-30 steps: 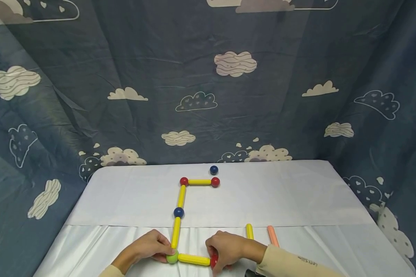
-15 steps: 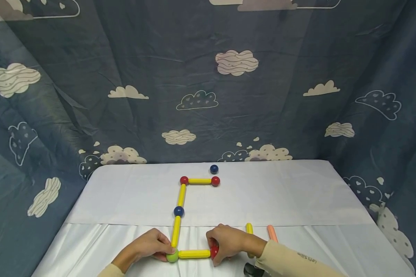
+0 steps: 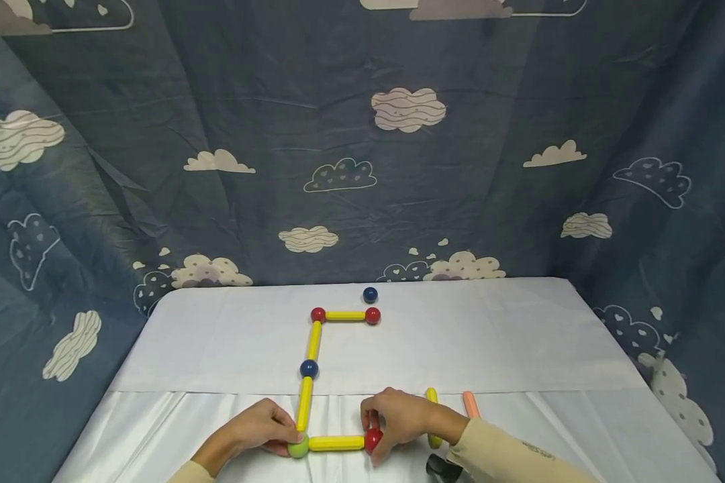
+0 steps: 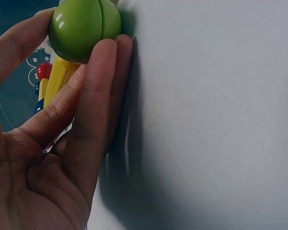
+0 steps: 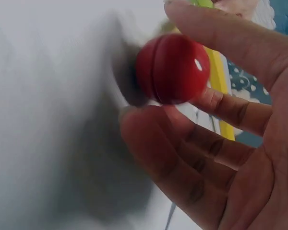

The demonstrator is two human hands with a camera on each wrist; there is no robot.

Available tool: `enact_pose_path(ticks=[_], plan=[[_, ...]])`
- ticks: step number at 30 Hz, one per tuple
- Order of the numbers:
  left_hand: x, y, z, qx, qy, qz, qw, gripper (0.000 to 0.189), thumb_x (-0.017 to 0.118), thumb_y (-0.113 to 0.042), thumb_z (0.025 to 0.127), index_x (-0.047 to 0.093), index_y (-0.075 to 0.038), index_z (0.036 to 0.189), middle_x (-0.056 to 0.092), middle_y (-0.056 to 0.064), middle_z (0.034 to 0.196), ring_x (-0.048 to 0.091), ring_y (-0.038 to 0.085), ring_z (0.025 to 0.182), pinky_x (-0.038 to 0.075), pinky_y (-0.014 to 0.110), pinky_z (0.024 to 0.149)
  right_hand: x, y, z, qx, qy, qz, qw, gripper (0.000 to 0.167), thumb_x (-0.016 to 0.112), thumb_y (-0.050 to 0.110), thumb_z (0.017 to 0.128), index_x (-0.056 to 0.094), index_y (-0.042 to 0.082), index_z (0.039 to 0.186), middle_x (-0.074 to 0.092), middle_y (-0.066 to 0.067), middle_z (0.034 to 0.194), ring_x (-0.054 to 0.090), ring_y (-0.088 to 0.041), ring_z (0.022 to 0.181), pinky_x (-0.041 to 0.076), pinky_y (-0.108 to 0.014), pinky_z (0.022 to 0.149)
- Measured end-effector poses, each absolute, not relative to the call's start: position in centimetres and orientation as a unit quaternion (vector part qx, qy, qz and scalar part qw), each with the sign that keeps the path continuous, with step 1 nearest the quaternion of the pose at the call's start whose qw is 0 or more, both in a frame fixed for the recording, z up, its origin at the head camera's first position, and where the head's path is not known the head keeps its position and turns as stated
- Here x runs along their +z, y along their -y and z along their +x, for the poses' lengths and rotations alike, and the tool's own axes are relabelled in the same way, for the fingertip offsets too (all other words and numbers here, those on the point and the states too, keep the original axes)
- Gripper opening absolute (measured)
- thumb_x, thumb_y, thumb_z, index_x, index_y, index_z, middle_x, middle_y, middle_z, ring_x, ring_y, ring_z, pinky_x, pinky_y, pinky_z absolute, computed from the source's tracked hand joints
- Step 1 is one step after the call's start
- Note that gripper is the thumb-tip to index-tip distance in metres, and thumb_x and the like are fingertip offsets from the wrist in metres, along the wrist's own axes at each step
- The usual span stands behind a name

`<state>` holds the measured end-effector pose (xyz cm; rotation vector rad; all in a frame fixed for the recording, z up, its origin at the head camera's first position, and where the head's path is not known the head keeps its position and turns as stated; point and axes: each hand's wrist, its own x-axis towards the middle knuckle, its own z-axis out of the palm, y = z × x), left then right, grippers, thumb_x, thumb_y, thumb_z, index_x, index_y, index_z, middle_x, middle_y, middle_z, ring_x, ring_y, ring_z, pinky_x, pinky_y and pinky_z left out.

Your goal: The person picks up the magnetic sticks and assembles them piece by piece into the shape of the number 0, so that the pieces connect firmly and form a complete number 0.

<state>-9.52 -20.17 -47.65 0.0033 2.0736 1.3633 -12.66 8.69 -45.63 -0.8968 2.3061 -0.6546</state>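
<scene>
In the head view my left hand [image 3: 261, 428] pinches a green ball [image 3: 299, 447], which joins two yellow sticks. One yellow stick [image 3: 336, 443] runs level to a red ball [image 3: 372, 440], held between the thumb and fingers of my right hand [image 3: 399, 417]. The other yellow stick [image 3: 304, 404] leads away to a blue ball [image 3: 309, 368]. Beyond that, a further stick [image 3: 313, 341] reaches a red ball at the corner [image 3: 318, 315]. The wrist views show the green ball [image 4: 79, 31] at the left fingertips and the red ball [image 5: 173, 69] within the right fingers.
A yellow stick [image 3: 346, 316] joins the corner to another red ball [image 3: 372, 316], with a loose blue ball [image 3: 370, 295] behind. Beside my right forearm lie a yellow stick [image 3: 432, 396], an orange stick [image 3: 470, 404] and a black object [image 3: 442, 468]. White cloth [image 3: 507, 342] covers the table.
My right hand has shifted the near red ball slightly away from me, so its yellow stick turned from slanted to level. My left hand has stayed on the green ball.
</scene>
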Motion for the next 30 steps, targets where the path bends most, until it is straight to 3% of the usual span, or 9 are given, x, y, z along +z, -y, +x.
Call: enact_pose_path(ticks=[5, 18, 25, 30], plan=[[-47.7, 20.2, -9.4, 0.518, -0.794, 0.004, 0.318, 0.019, 0.079, -0.013, 0.079, 0.07, 0.001, 0.086, 0.071, 0.007, 0.078, 0.067, 0.011, 0.064, 0.056, 0.025, 0.06, -45.4, -10.2, -13.5, -0.341, -0.837, -0.3, 0.304, 0.033, 0.087, 0.017, 0.069, 0.061, 0.015, 0.089, 0.059, 0.004, 0.078, 0.048, -0.005, 0.05, 0.043, -0.019, 0.043], [-47.3, 20.2, -9.4, 0.498, -0.805, -0.003, 0.323, 0.018, 0.079, -0.015, 0.079, 0.071, 0.0, 0.086, 0.071, 0.004, 0.078, 0.065, 0.009, 0.063, 0.055, 0.024, 0.06, -45.4, -15.8, -14.6, -0.473, -0.831, -0.155, 0.25, 0.039, 0.084, 0.007, 0.071, 0.059, 0.001, 0.101, 0.056, -0.009, 0.089, 0.043, -0.013, 0.052, 0.04, -0.024, 0.044], [-47.2, 20.1, -9.4, 0.495, -0.805, -0.001, 0.328, 0.019, 0.079, -0.015, 0.08, 0.07, 0.0, 0.087, 0.071, 0.003, 0.079, 0.066, 0.009, 0.064, 0.056, 0.025, 0.061, -45.8, -17.3, -13.1, -0.472, -0.863, -0.048, 0.174, 0.041, 0.082, 0.014, 0.074, 0.058, 0.004, 0.105, 0.051, -0.009, 0.089, 0.044, -0.014, 0.045, 0.04, -0.025, 0.04], [-47.4, 19.9, -9.4, 0.5, -0.801, 0.0, 0.33, 0.019, 0.078, -0.015, 0.08, 0.07, 0.0, 0.087, 0.071, 0.004, 0.079, 0.066, 0.01, 0.064, 0.056, 0.025, 0.061, -46.2, -17.4, -12.2, -0.447, -0.879, -0.033, 0.166, 0.043, 0.083, 0.015, 0.074, 0.056, 0.005, 0.105, 0.05, -0.007, 0.085, 0.047, -0.014, 0.043, 0.045, -0.028, 0.039]])
